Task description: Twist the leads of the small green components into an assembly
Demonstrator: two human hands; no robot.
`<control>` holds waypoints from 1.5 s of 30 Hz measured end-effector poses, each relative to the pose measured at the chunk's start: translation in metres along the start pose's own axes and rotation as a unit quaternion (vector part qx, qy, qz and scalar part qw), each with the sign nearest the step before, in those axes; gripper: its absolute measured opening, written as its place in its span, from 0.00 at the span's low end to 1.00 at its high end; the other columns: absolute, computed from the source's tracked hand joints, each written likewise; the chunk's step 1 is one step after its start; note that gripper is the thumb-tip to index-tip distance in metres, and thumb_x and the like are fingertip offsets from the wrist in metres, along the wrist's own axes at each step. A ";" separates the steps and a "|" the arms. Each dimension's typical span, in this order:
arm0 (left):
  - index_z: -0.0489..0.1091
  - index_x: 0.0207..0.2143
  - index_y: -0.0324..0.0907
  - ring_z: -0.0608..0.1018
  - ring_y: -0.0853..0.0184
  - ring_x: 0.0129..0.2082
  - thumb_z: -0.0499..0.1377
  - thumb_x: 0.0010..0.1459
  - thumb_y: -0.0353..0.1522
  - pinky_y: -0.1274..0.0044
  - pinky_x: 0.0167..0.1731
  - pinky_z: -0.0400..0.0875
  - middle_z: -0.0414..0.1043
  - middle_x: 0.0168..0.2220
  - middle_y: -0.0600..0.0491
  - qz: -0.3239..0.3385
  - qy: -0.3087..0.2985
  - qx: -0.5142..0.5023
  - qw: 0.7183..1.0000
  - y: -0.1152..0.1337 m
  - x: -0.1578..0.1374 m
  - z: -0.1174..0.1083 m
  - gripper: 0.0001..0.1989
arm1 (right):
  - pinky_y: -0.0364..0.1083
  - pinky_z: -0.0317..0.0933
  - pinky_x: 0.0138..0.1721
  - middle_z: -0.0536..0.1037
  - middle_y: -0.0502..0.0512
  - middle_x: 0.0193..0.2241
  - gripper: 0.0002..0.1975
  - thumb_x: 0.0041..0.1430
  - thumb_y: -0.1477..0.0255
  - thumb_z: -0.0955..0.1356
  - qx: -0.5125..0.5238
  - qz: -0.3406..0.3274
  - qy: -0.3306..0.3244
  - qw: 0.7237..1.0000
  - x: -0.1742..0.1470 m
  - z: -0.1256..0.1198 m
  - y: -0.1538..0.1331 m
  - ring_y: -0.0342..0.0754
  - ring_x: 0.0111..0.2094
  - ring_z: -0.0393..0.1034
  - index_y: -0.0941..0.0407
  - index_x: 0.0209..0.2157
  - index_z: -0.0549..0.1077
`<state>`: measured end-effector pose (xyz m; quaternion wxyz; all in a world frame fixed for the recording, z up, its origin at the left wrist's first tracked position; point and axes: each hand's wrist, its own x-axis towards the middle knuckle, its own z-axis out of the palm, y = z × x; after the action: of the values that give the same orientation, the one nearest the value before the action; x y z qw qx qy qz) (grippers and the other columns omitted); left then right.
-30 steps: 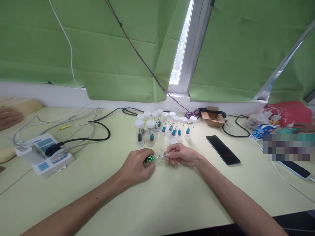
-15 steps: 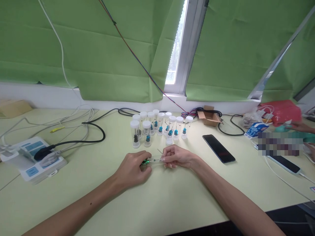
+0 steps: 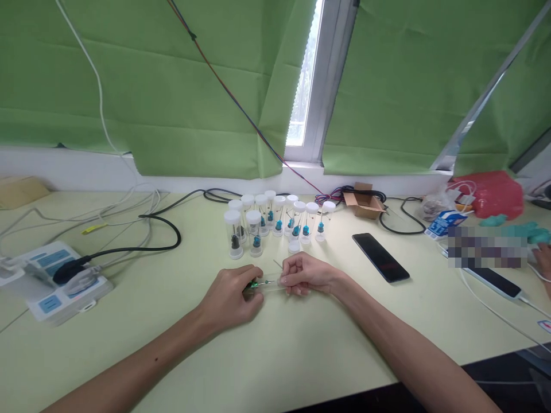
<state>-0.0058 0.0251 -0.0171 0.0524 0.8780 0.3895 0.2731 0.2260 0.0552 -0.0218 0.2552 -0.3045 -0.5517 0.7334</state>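
Note:
My left hand [image 3: 239, 292] is closed around a clear plastic tube [image 3: 272, 289] lying sideways just above the table. Inside the tube shows a green piece [image 3: 253, 284] with a thin metal rod and a small bead on it. My right hand [image 3: 301, 274] pinches at the tube's right end, where its fingertips hide what they grip. A thin stick [image 3: 278, 264] pokes out above those fingers. Beyond my hands stand several upright clear tubes with white caps [image 3: 253, 217], holding blue or black pieces on rods. A loose white cap [image 3: 294, 246] sits in front of them.
On the left lies a white power strip [image 3: 54, 281] with a black plug [image 3: 71, 269] and tangled cables. To the right are a black phone [image 3: 381, 257], a small open cardboard box [image 3: 364, 203], a blue-and-white packet [image 3: 445, 222], a red bag [image 3: 495, 195] and another person's hand [image 3: 543, 261].
The view has shifted slightly. My two hands keep nearly the same grip on the tube. At the far right, the other person's hand has drawn back from the teal items.

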 end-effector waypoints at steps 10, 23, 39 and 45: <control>0.71 0.34 0.39 0.67 0.70 0.20 0.53 0.47 0.26 0.77 0.23 0.60 0.70 0.25 0.55 -0.008 -0.019 0.001 1.000 0.001 -0.002 0.000 0.11 | 0.36 0.48 0.11 0.77 0.50 0.18 0.16 0.46 0.68 0.77 -0.009 -0.001 0.010 1.000 -0.002 0.003 -0.001 0.34 0.10 0.57 0.60 0.23 0.69; 0.69 0.35 0.42 0.71 0.68 0.26 0.55 0.50 0.29 0.77 0.28 0.63 0.73 0.29 0.55 -0.112 0.040 -0.011 0.993 0.010 0.002 -0.005 0.08 | 0.38 0.51 0.14 0.73 0.48 0.20 0.18 0.51 0.58 0.74 0.001 -0.093 0.089 0.992 -0.002 0.012 -0.013 0.36 0.15 0.60 0.59 0.27 0.71; 0.71 0.37 0.44 0.75 0.63 0.30 0.54 0.56 0.34 0.74 0.29 0.64 0.77 0.33 0.53 -0.185 0.012 0.002 0.983 0.010 0.007 -0.008 0.08 | 0.45 0.61 0.35 0.71 0.54 0.37 0.07 0.58 0.71 0.69 -0.501 -0.102 0.293 0.808 0.003 0.021 0.006 0.43 0.29 0.65 0.56 0.39 0.73; 0.71 0.36 0.44 0.75 0.62 0.29 0.54 0.55 0.33 0.74 0.29 0.64 0.77 0.32 0.53 -0.178 0.009 0.012 0.984 0.009 0.007 -0.008 0.08 | 0.45 0.59 0.38 0.69 0.56 0.39 0.03 0.65 0.74 0.63 -0.556 -0.072 0.278 0.780 0.003 0.024 0.007 0.47 0.37 0.68 0.57 0.38 0.69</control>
<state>-0.0005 0.0227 -0.0049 0.0860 0.7926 0.5437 0.2622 0.2056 0.0399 -0.0240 0.2360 -0.5434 -0.7892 0.1621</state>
